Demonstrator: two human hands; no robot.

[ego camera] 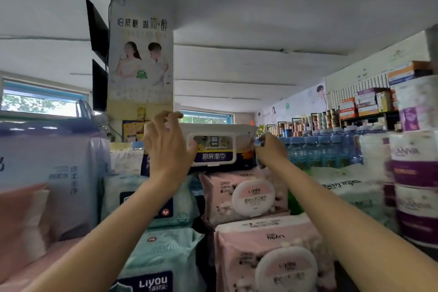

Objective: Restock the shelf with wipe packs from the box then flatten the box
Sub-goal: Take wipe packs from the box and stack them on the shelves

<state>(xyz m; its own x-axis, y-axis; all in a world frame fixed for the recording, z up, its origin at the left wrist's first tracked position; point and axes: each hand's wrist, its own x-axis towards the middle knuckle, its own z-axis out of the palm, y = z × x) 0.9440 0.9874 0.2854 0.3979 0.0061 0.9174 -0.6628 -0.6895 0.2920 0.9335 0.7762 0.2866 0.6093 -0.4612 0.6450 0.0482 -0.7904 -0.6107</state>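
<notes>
1. The wipe pack [214, 149] – white lid, dark blue band – sits atop the stack, above a pink pack [244, 194].
2. The left hand [166, 147] grips its left end, fingers curled over the top edge.
3. The right hand [270, 149] pinches its right end – fingertips closed on the wrapper.
4. Teal packs [163, 251] stand below left, bottled water [324, 149] to the right, a poster [141, 54] behind.

Dim window daylight, blurred warped edges
</notes>
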